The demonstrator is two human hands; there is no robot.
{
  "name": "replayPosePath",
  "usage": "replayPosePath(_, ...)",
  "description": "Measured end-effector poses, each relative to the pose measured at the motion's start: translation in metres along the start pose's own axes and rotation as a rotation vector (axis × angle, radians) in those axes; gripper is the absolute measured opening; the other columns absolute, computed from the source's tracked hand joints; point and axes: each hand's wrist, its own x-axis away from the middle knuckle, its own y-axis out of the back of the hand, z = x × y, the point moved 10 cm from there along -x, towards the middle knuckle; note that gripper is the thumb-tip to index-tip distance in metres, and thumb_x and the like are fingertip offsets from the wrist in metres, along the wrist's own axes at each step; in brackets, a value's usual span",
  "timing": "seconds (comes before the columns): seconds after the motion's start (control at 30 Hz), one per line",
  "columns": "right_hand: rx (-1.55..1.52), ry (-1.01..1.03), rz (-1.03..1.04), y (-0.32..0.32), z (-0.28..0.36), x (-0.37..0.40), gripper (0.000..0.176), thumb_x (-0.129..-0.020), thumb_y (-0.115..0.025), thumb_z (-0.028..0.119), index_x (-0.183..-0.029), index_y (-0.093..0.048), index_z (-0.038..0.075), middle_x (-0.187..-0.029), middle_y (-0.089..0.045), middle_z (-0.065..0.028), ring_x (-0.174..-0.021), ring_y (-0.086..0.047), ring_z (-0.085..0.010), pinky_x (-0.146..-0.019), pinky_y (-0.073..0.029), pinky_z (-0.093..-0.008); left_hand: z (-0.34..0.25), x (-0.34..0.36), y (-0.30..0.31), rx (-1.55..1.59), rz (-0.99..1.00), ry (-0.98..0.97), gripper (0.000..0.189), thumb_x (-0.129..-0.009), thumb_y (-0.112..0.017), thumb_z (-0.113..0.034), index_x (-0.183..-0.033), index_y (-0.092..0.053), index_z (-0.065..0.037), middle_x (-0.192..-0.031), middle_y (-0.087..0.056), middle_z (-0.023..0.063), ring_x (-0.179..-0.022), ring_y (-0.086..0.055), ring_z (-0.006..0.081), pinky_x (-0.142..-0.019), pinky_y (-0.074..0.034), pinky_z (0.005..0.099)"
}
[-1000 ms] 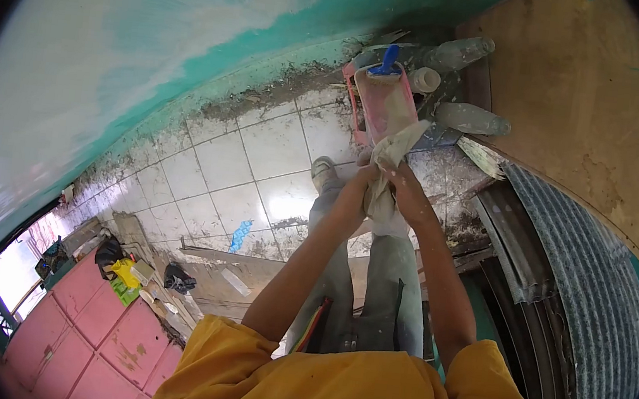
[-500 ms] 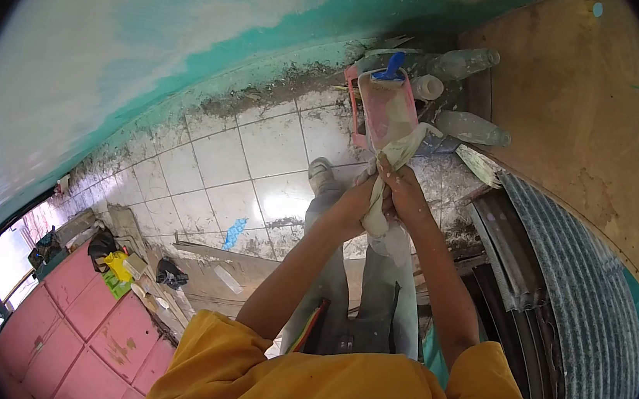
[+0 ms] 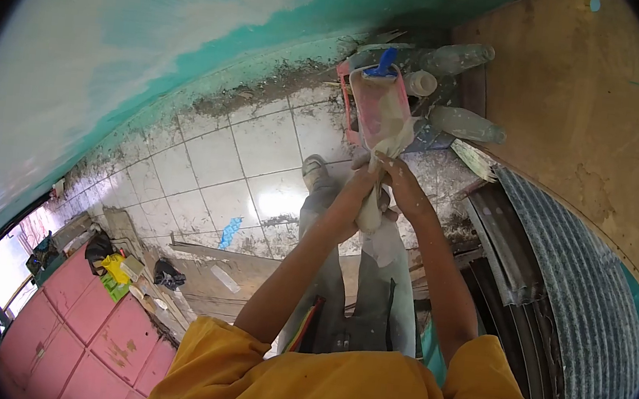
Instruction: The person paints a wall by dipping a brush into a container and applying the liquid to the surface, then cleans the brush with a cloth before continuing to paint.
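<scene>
Gripping a pale cloth point(image 3: 370, 216) from both sides, left hand point(image 3: 354, 181) and right hand point(image 3: 405, 187) keep fingers clenched around it, apparently to hold it bunched. Just beyond the fingers, a pink paint tray point(image 3: 380, 108) rests on the tiled floor point(image 3: 263, 143), with bottles point(image 3: 463, 125) beside it.

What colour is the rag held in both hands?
The rag is a dirty off-white, cream in places; the head view shows it best.

Room under renovation, half-painted teal wall point(image 3: 156, 50), paint tray point(image 3: 376, 104), debris-strewn tiles point(image 3: 263, 147)
</scene>
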Motion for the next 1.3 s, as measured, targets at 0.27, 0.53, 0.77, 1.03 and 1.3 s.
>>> replayPosePath(0.27, -0.166, -0.225, 0.031, -0.003, 0.004, 0.009, 0.047, -0.102, -0.046, 0.041, -0.11, -0.062, -0.002, -0.102, -0.069, -0.0121, -0.088, -0.067, -0.0169, -0.079, -0.054, -0.0283, -0.002, 0.0, -0.023, 0.262, 0.051, 0.159, 0.031, -0.104, -0.041, -0.034, -0.114, -0.054, -0.008, -0.092, -0.063, 0.0048, -0.08, -0.065, 0.0182, -0.077, -0.057, 0.0373)
replayPosePath(0.53, -0.129, -0.186, -0.152, 0.015, -0.033, -0.003, 0.037, -0.102, -0.05, 0.036, -0.097, -0.062, 0.001, -0.09, -0.069, -0.009, -0.076, -0.067, -0.0162, -0.069, -0.053, -0.0296, 0.001, -0.003, 0.007, -0.115, -0.139, 0.055, 0.028, -0.105, -0.042, -0.026, -0.121, -0.053, -0.007, -0.103, -0.062, 0.0046, -0.088, -0.063, 0.0146, -0.08, -0.054, 0.0313)
replayPosePath(0.77, -0.26, -0.275, -0.209, 0.022, -0.064, -0.022, 0.03, -0.1, -0.048, 0.028, -0.098, -0.059, 0.001, -0.091, -0.066, -0.0122, -0.082, -0.068, -0.0222, -0.072, -0.054, -0.0332, -0.007, -0.01, 0.017, -0.464, -0.175, -0.027, 0.043, -0.106, -0.04, -0.028, -0.139, -0.046, -0.002, -0.111, -0.06, 0.0037, -0.1, -0.055, 0.0107, -0.087, -0.046, 0.0245)
replayPosePath(1.03, -0.388, -0.337, -0.262, 0.027, -0.072, -0.043, 0.025, -0.098, -0.042, 0.021, -0.099, -0.056, -0.001, -0.095, -0.065, -0.0187, -0.088, -0.069, -0.0278, -0.074, -0.055, -0.0388, 0.002, -0.028, 0.033, -0.47, -0.126, -0.032, 0.036, -0.106, -0.04, -0.025, -0.133, -0.052, -0.004, -0.109, -0.06, 0.0024, -0.098, -0.055, 0.01, -0.085, -0.045, 0.0255)
replayPosePath(1.3, -0.249, -0.31, -0.074, 0.008, -0.052, -0.017, 0.036, -0.101, -0.041, 0.025, -0.119, -0.056, -0.002, -0.108, -0.067, -0.0137, -0.099, -0.065, -0.0236, -0.079, -0.053, -0.0365, -0.008, -0.016, 0.021, -0.155, -0.121, 0.123, 0.027, -0.105, -0.042, -0.026, -0.121, -0.056, -0.009, -0.098, -0.06, 0.006, -0.089, -0.06, 0.0146, -0.078, -0.051, 0.0312)
